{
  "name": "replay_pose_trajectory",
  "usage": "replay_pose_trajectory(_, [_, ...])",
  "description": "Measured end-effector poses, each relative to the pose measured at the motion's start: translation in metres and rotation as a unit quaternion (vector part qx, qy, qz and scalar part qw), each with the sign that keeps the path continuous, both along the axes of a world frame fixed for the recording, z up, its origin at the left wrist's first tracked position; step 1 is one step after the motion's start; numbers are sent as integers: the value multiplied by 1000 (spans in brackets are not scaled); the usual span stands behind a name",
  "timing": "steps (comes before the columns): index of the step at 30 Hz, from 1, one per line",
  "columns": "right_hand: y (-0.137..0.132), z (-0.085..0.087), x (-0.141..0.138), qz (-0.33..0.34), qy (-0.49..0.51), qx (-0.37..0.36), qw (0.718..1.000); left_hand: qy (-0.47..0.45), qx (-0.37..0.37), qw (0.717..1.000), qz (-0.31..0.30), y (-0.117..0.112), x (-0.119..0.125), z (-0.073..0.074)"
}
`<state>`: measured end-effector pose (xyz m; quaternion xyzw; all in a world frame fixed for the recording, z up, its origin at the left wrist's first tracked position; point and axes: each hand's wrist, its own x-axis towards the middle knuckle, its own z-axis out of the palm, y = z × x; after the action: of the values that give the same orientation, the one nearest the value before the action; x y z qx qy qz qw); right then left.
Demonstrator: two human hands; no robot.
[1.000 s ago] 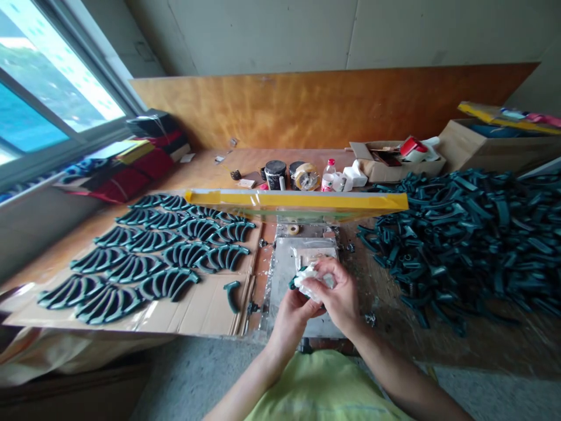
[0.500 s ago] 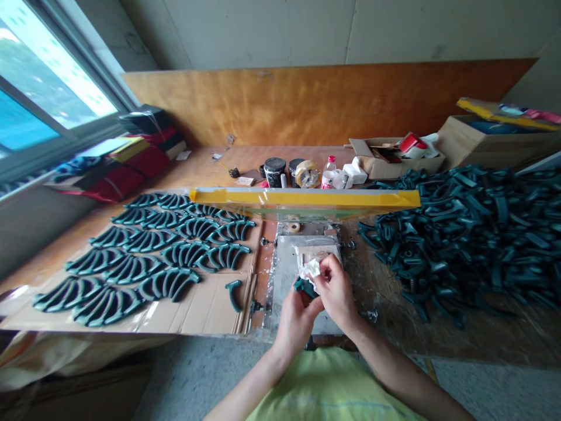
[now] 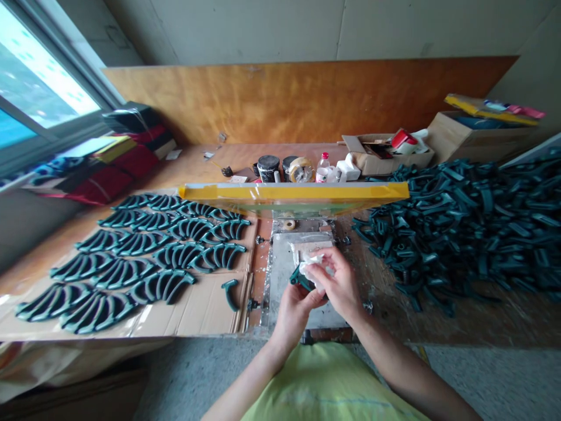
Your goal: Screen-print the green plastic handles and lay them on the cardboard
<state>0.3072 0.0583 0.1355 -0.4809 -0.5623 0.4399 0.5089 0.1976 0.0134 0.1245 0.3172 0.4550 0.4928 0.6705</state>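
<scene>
My left hand (image 3: 293,309) grips a dark green curved plastic part (image 3: 300,279) from below, fingers closed round it. My right hand (image 3: 338,286) presses a crumpled white cloth (image 3: 314,268) onto the part, fingers pinched on the cloth. Both hands hover over a grey metal plate (image 3: 280,275) at the near edge of the wooden bench, just below a raised yellow-edged frame (image 3: 293,193).
Rows of green curved parts (image 3: 131,257) lie on cardboard (image 3: 205,307) to the left, one single part (image 3: 229,292) beside them. A big heap of the same parts (image 3: 464,228) fills the right. Tins (image 3: 268,168), tape roll (image 3: 300,169), bottle (image 3: 323,166) and boxes (image 3: 477,137) stand behind.
The right hand has shifted the white cloth along the green part while the left hand kept holding it. The camera view has tilted slightly.
</scene>
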Motion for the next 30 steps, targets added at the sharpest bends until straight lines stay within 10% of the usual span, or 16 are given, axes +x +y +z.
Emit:
replay_pose_trajectory(6, [-7, -7, -18, -34, -70, 92, 993, 108, 59, 992, 16, -4, 0, -14])
replay_pose_trajectory(16, [17, -11, 17, -165, -87, 29, 982, 43, -14, 999, 10, -8, 0, -2])
replay_pose_trajectory(24, [-21, 12, -4, 30, -137, 221, 965, 155, 53, 985, 47, -4, -6, 1])
replay_pose_trajectory(30, [-22, 11, -8, 50, -148, 216, 964, 203, 108, 971, 70, -6, -8, 0])
